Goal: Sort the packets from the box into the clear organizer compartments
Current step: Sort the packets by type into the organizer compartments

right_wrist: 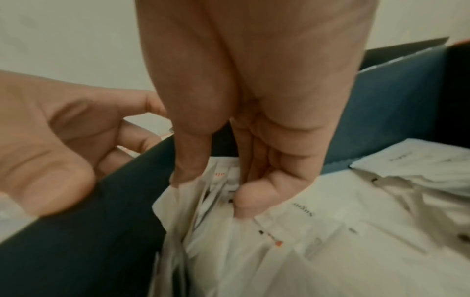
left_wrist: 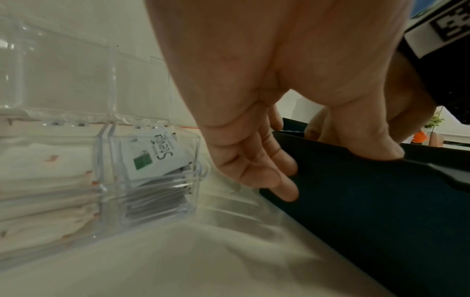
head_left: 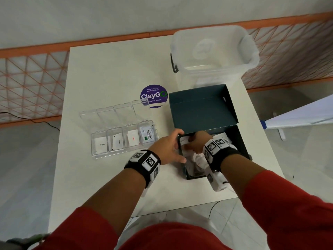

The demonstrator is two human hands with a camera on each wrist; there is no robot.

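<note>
Left hand gripping left wall of dark box, thumb over rim, fingers outside. Right hand down inside box, thumb and fingers pinching among loose white packets. Clear organizer on counter just left of box, lids up, packets in all four compartments.

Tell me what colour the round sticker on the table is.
Purple, with white lettering; the round sticker shows best in the head view.

The head view looks down from above on the whole bench. The left wrist view sits low and close beside the box, outside its wall. The right wrist view looks closely inside the same box.
</note>
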